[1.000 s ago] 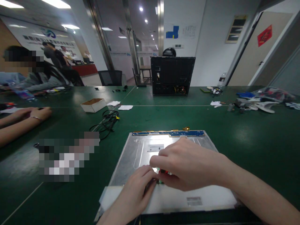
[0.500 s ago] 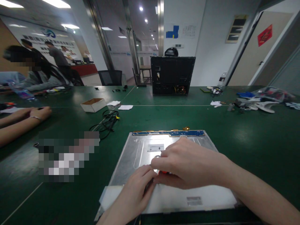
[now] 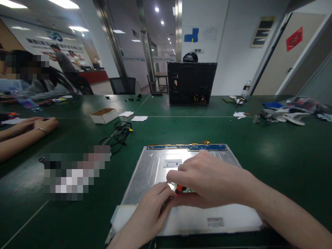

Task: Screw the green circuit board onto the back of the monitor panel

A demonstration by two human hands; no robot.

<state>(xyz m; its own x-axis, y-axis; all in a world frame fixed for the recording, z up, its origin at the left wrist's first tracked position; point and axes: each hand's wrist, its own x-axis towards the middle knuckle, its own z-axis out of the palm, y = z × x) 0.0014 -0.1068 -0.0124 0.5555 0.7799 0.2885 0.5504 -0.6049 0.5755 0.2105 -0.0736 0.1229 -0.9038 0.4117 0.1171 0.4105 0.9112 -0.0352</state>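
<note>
A flat metal-backed display panel (image 3: 137, 180) lies on the table before me, with a blue circuit strip (image 3: 207, 147) along its far edge and a white band (image 3: 233, 218) along its near side. My right hand (image 3: 207, 180) is over the panel's middle, fingers curled round a small orange-and-black tool (image 3: 179, 190); its kind is mostly hidden. A bit of green shows under that palm. My left hand (image 3: 155, 204) rests on the panel's near left part, fingertips pressed together beside the tool. What they pinch, if anything, is hidden.
To the left lie a black cable (image 3: 118, 136), an open carton (image 3: 103, 116) and another person's forearms (image 3: 31, 131). A black monitor-like casing (image 3: 192, 83) stands at the far edge. Mixed parts and a plastic bag (image 3: 303, 103) lie at the right.
The fingers of my right hand have shifted slightly, and more of the orange-and-black tool shows beneath them. My left hand stays nearly where it was. People in the background have moved.
</note>
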